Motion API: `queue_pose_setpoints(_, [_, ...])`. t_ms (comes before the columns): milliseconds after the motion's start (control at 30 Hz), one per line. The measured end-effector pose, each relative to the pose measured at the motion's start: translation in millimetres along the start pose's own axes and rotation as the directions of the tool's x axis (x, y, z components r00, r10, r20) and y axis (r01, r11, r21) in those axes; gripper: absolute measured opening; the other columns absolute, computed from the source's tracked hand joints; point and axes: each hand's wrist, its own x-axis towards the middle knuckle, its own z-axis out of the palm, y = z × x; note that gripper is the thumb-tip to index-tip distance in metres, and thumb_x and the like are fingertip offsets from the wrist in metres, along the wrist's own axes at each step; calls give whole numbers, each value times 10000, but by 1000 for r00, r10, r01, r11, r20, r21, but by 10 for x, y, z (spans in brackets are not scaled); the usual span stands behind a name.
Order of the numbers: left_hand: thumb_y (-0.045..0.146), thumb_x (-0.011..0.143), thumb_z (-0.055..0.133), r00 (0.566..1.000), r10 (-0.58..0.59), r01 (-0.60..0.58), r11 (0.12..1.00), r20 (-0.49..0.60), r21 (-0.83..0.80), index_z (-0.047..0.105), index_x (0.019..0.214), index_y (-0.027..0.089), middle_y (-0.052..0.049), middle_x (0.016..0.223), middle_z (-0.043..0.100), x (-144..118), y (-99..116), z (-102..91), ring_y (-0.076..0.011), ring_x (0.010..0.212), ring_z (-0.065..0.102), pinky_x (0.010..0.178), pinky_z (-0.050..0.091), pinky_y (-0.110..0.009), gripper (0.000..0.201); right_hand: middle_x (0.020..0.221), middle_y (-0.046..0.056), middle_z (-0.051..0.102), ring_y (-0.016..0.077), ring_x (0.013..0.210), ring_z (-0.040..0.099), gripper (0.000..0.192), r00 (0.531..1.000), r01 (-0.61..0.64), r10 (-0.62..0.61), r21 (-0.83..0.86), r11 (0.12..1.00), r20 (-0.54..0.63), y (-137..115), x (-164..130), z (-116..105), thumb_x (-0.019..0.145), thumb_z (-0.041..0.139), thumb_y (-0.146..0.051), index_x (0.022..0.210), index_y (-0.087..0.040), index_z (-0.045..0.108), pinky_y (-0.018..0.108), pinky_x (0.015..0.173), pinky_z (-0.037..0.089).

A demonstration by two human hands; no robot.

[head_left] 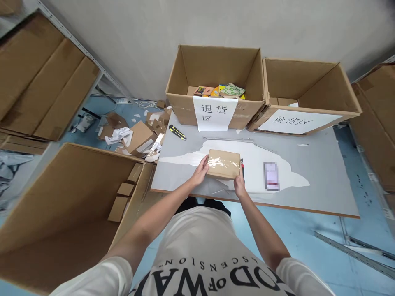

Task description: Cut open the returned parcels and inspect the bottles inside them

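Small taped cardboard box (224, 163) rested near the front edge of the grey bench (324, 164), held from both sides. Left hand (201, 169) clasped around its left end, fingers curled onto the top; right hand (239, 184) closed on its near right corner. Just right of the box, a small printed card (271, 176). Farther back, a yellow utility knife (177, 132) and two open cartons (216, 78) with paper labels. Another big carton (61, 205) on the floor, left.
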Motion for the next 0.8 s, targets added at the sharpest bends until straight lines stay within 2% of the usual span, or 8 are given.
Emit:
queue_pose_setpoints(167, [569,845,494,996,4,-6,1000,90,21,262,1451,186,-105,1530,236,-65,-79,-91,-262,1394,261,1158,211,-414,754,1516,31,289,243,1422,178,924,999,30,-30,12,999,-24,79,-102,14,737,406,-784,1478,-271,203,459,1144,218])
queue_pose_setpoints(400, [489,870,498,1000,9,-10,997,19,74,284,1452,227,-57,1510,299,-92,-44,-64,-237,1383,292,1161,204,-393,673,1485,33,357,240,1411,215,908,999,-8,7,-21,1000,-50,40,-198,33,743,395,-786,1467,-258,252,450,1136,251])
queue_pose_setpoints(533, [464,884,481,999,53,-52,996,-5,78,281,1454,228,-54,1513,294,-99,3,-125,-223,1386,287,1162,193,-381,648,1501,13,325,226,1416,201,941,1000,-21,21,11,1000,14,-8,-208,93,703,476,-781,1467,-278,253,431,1145,235])
queue_pose_setpoints(633, [475,890,457,994,98,-91,988,-51,124,344,1427,222,-60,1517,283,-125,-10,-323,-225,1398,257,1167,158,-400,604,1526,-3,261,206,1421,181,858,999,-26,26,28,999,19,18,-182,113,750,441,-753,1456,-293,280,424,1151,203])
queue_pose_setpoints(700, [483,885,459,990,119,-103,978,-76,179,416,1386,210,-72,1513,292,-147,-41,-533,-230,1407,231,1169,116,-415,572,1537,-2,230,191,1425,159,789,991,-65,64,-1,998,-118,85,-136,100,796,415,-709,1450,-286,290,435,1158,155])
queue_pose_setpoints(767, [480,878,463,988,124,-99,967,-96,234,475,1344,200,-84,1508,299,-161,-86,-782,-235,1407,228,1167,96,-423,543,1531,23,250,198,1421,179,756,952,-159,145,-31,987,-270,183,-77,88,810,448,-661,1443,-273,305,468,1152,144])
queue_pose_setpoints(800, [474,871,472,987,122,-91,962,-108,258,497,1325,197,-86,1507,298,-162,-113,-911,-238,1406,231,1165,102,-425,533,1517,43,287,212,1410,220,746,938,-204,185,-33,978,-294,234,-49,96,809,470,-643,1435,-266,323,492,1141,169])
